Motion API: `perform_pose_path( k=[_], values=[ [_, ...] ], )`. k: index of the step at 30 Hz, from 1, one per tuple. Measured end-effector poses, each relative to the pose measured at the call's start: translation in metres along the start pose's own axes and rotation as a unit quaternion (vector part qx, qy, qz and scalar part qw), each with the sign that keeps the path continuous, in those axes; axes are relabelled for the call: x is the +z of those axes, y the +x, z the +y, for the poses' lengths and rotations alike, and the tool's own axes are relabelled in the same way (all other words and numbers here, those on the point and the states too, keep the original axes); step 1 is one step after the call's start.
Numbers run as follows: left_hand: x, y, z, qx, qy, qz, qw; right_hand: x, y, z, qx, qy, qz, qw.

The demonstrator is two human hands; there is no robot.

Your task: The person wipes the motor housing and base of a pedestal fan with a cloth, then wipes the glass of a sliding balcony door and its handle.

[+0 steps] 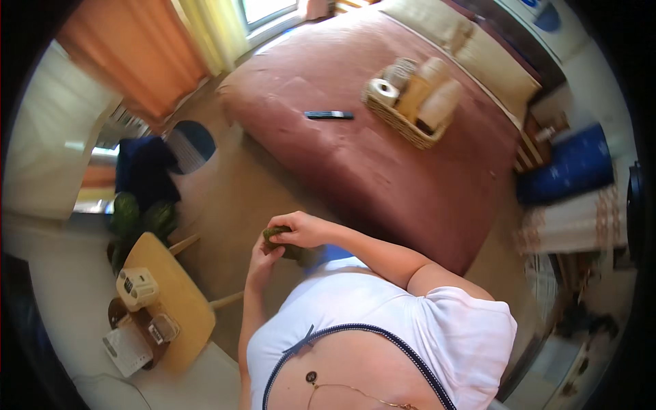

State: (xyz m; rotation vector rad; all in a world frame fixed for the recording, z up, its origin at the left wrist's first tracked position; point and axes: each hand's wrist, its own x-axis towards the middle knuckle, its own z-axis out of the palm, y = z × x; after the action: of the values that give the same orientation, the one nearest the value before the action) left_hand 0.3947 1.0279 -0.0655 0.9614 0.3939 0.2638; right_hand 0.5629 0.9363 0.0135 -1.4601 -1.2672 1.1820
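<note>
An olive-green cloth item, bunched up, is held between both hands in front of my white top. My left hand grips its near left side, with the thumb pressed along it. My right hand pinches its upper edge from above, fingers curled over towards the left. The lower part of the cloth hangs blurred below the right hand, so its full shape cannot be told.
Beyond the hands stands a bed with a reddish-pink sheet, bearing a dark flat case and a wicker basket with a paper roll and packages. At left is a wooden table with a pale device; a round mat lies on the floor.
</note>
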Motion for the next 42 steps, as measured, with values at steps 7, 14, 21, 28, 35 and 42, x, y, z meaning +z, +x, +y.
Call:
perform_pose_path(
  k=[7,14,21,28,35,42],
  values=[
    [-0.082,0.035,0.124,0.020,0.177,0.223,0.958,-0.030,0.180,0.005,-0.083,-0.074,-0.081,0.990],
    [-0.224,0.075,0.207,0.131,0.145,0.508,0.839,-0.047,0.352,0.016,0.038,-0.044,-0.188,0.980],
    [-0.384,0.183,0.301,0.063,0.204,0.487,0.847,-0.113,0.506,0.014,0.086,-0.048,-0.044,0.994],
    [-0.425,0.408,0.402,0.055,0.381,0.281,0.879,-0.211,0.613,0.046,0.191,0.105,0.142,0.966],
    [-0.432,0.607,0.473,0.067,0.309,0.127,0.940,-0.305,0.761,0.079,0.131,0.122,0.106,0.978],
    [-0.480,0.736,0.574,0.053,0.215,0.048,0.974,-0.390,0.946,-0.045,-0.049,0.096,0.025,0.994]
  ],
)
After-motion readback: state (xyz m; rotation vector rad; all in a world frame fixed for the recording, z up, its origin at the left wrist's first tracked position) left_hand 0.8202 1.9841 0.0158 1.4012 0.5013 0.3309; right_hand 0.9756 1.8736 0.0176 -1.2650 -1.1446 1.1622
